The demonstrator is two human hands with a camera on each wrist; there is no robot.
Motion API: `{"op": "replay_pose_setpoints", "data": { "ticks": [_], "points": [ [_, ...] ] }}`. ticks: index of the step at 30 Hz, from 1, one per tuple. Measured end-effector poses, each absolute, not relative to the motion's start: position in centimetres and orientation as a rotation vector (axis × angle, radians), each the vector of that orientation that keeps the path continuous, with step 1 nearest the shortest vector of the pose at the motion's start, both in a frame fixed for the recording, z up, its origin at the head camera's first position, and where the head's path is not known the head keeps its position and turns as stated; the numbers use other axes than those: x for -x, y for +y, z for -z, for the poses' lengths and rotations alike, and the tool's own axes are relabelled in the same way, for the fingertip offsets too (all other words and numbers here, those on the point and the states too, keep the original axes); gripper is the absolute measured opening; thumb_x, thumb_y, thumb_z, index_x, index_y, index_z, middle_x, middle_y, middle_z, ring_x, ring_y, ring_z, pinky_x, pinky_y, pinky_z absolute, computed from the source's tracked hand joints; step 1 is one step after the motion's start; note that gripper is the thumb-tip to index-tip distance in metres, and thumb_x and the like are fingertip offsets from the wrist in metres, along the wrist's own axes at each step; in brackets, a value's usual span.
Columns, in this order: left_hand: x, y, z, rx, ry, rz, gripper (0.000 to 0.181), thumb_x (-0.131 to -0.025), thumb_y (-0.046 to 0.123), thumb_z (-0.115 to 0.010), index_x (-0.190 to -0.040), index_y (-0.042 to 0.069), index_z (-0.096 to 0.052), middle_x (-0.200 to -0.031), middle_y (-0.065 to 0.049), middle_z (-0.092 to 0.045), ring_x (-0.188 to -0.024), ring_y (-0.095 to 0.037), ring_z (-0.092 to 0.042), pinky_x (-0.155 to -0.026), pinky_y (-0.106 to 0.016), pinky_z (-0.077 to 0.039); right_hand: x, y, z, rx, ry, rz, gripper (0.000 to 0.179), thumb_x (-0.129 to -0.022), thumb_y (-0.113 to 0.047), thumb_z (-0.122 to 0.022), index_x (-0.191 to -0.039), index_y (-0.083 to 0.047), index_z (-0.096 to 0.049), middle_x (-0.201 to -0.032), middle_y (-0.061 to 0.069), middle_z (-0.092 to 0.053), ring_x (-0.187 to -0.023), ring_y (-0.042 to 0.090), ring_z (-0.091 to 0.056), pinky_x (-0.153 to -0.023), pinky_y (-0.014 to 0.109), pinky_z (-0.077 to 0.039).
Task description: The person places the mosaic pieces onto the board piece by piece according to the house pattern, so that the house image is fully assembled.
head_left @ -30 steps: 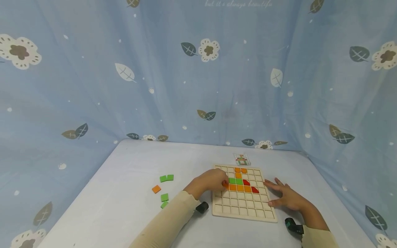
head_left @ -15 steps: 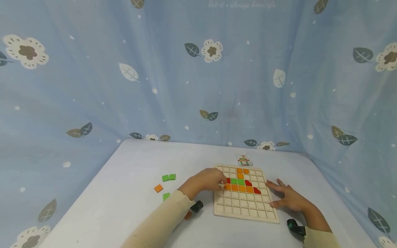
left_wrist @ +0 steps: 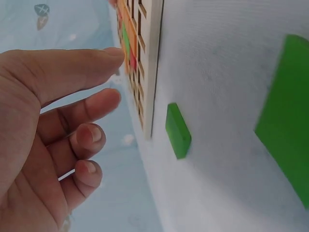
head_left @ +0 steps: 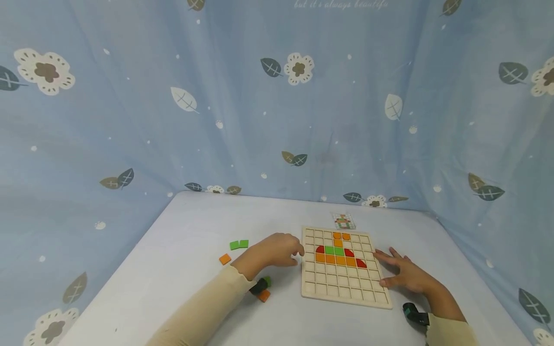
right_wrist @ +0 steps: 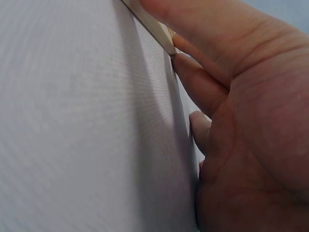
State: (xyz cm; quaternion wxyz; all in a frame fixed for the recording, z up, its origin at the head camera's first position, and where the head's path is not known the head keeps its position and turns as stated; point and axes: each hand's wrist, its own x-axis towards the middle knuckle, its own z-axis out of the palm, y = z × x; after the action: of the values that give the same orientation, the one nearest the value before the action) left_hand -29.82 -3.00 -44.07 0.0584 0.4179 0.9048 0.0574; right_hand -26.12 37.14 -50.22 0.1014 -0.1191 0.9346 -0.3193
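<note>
A wooden grid board (head_left: 320,278) lies on the table, partly filled with coloured tiles. Orange round tiles (head_left: 346,237) sit at its top above an orange square. Below come green squares (head_left: 339,251) between red curved-edge tiles (head_left: 320,249), then a row of orange squares (head_left: 331,259) ending in another red tile (head_left: 361,263). My left hand (head_left: 276,250) hovers just left of the board, fingers loosely bent, with nothing in it in the left wrist view. Fingers and thumb spread, my right hand (head_left: 406,274) touches the board's right edge.
A small pattern card (head_left: 344,221) lies behind the board. Loose green tiles (head_left: 234,245) and an orange tile (head_left: 224,259) are to the left. Near the left wrist camera (head_left: 259,287) lie another orange tile (head_left: 263,295) and a green tile (head_left: 268,280).
My left hand has drawn back leftward off the board, uncovering the red and orange tiles at the left ends of their rows. My right hand keeps its place at the board's edge.
</note>
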Motion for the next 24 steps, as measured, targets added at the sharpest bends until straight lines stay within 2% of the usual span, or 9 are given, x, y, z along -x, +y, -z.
{"op": "replay_pose_setpoints", "data": {
  "ticks": [11,17,24],
  "points": [
    [28.6,-6.4,44.1,-1.225,2.751,-0.156,0.024,-0.084,0.026,-0.078,-0.107,0.022,-0.075,-0.092,0.015,-0.065,-0.080,-0.001,-0.055,-0.075,-0.024,-0.048,26.5,36.8,49.9,0.342,2.751,0.959,0.095,-0.066,-0.037,-0.088,-0.144,-0.003,-0.045,-0.152,0.028,-0.024,-0.139,0.055,0.002,-0.102,0.071,0.010],
    [27.9,-8.3,44.4,-1.165,2.717,-0.191,0.014,-0.083,0.024,-0.077,-0.097,0.024,-0.075,-0.083,0.016,-0.060,-0.075,-0.003,-0.052,-0.069,-0.023,-0.047,26.0,36.8,50.4,0.337,2.730,0.953,0.095,-0.067,-0.037,-0.087,-0.144,-0.004,-0.045,-0.153,0.030,-0.020,-0.138,0.056,0.002,-0.100,0.072,0.008],
    [27.4,-10.1,43.8,-1.117,2.708,-0.254,0.008,-0.082,0.021,-0.076,-0.089,0.024,-0.073,-0.081,0.017,-0.058,-0.075,-0.005,-0.052,-0.069,-0.026,-0.047,25.9,37.1,50.4,0.326,2.744,0.972,0.096,-0.064,-0.039,-0.088,-0.144,-0.005,-0.046,-0.153,0.030,-0.019,-0.138,0.055,0.003,-0.100,0.072,0.009]
  ]
}}
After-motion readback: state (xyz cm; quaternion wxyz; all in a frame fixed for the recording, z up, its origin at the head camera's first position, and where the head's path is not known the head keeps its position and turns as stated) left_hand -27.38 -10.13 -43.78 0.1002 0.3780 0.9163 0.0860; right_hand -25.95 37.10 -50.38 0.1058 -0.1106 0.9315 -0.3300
